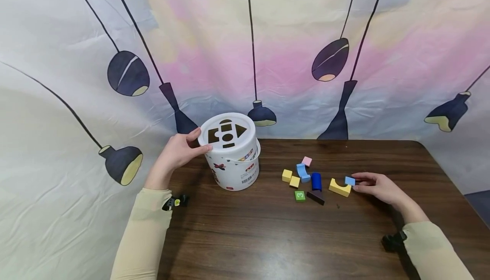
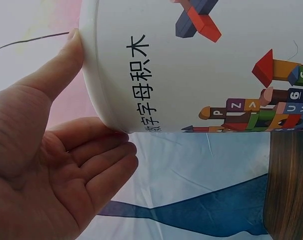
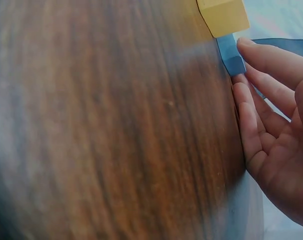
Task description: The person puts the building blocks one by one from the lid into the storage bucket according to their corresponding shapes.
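Note:
A white bucket [image 1: 233, 171] with a shape-sorter lid [image 1: 238, 141] stands upright on the table, its lid cut with several shaped holes. At the lid's left edge, my left hand [image 1: 178, 154] holds the bucket, thumb and fingers spread along the rim; the left wrist view shows the fingertips against its wall. Over on the right, my right hand [image 1: 379, 188] has thumb and fingertips at a small light blue block [image 1: 350, 181], pinching it close to the tabletop. Touching or right beside that block is a yellow arch block [image 1: 340, 188].
Between bucket and right hand lie a dark blue cylinder [image 1: 316, 181], a light blue curved block [image 1: 303, 172], a pink block [image 1: 307, 161], a green block [image 1: 300, 196], a dark triangular block [image 1: 315, 197] and small yellow blocks [image 1: 287, 175]. A printed cloth [image 1: 291, 101] hangs behind the wooden table [image 1: 260, 237].

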Motion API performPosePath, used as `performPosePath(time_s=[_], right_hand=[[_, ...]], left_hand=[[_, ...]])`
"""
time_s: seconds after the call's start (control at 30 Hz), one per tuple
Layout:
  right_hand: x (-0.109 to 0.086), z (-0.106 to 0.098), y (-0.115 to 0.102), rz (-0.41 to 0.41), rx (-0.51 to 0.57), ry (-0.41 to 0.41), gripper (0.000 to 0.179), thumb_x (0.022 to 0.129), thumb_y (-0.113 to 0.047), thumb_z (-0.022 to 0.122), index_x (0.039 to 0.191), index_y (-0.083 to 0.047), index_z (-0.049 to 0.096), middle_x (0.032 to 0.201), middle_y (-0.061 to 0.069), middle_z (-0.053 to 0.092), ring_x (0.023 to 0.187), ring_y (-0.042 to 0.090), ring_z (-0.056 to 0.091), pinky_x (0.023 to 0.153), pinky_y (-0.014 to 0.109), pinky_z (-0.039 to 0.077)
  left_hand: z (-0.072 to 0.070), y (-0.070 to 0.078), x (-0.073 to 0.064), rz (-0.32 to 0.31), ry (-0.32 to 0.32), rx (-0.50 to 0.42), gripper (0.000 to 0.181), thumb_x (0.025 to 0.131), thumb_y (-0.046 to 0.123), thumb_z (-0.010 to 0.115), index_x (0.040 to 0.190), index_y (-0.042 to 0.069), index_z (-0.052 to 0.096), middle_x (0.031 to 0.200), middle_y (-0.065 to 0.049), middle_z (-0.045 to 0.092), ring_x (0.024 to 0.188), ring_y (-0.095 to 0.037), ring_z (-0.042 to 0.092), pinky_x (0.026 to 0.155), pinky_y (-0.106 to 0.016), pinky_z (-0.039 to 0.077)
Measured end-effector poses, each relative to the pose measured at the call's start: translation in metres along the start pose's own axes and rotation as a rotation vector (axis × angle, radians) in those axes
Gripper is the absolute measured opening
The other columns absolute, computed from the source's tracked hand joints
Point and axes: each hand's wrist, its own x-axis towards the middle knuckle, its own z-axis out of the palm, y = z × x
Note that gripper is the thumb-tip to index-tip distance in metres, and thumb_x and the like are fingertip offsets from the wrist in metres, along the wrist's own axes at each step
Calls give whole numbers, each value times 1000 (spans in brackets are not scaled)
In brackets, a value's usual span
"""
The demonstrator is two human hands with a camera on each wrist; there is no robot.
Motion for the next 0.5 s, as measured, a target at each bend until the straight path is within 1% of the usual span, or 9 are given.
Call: performPosePath(time_s=[0.2,0.27,0.4,0.5], right_hand=[[5,1,-2,12,-29,1,65,100,-38,79,146,4,62,135,26,66,112,29,66,85,33,56],[5,1,-2,10,-34,7,64,100,-37,79,145,4,62,134,25,67,111,28,66,84,33,56],[5,3,0,-9,-52,25,61,99,-35,80,143,4,65,130,22,69,106,24,66,81,32,56],[6,4,2,-27,-72,38,58,99,-35,80,141,3,66,128,20,70,104,23,66,82,35,56]], left_hand=[[0,-2,-1,-7,1,-6,90,92,56,82,162,11,45,161,-10,46,153,-35,39,121,-56,37],[0,-3,-1,-7,1,-4,90,92,56,81,162,11,45,161,-10,46,153,-35,39,121,-56,37],[0,-2,-1,-6,0,-2,90,93,56,81,162,11,45,161,-9,46,153,-35,39,122,-56,37],[1,-2,-1,-7,-3,-7,90,92,56,81,162,12,45,161,-10,46,153,-36,39,121,-56,37]])
